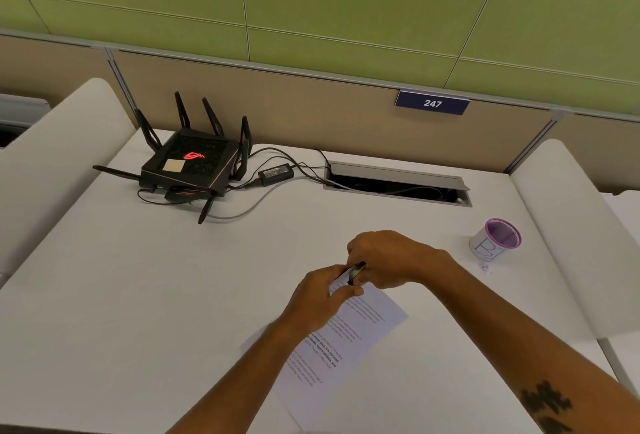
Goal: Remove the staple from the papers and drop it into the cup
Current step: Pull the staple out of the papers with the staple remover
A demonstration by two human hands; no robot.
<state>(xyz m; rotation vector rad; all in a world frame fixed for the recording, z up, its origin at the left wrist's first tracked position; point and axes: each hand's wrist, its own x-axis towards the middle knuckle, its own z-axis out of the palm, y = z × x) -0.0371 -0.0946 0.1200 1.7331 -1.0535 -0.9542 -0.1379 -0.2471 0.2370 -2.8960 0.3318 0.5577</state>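
Printed papers (349, 340) lie tilted on the white desk in front of me. My left hand (320, 298) presses on their far corner, thumb and fingers pinching the sheet. My right hand (388, 259) is closed around a small dark staple remover (355, 272), held at that same corner. The staple itself is hidden under my fingers. The cup (495, 239), white with a purple rim and a letter drawn on its side, stands upright to the right, well apart from both hands.
A black router (188, 165) with antennas sits at the back left, with its power brick (276, 174) and cables trailing to an open cable tray (398, 184). Small specks (485, 267) lie by the cup. Padded dividers flank the desk (138, 295).
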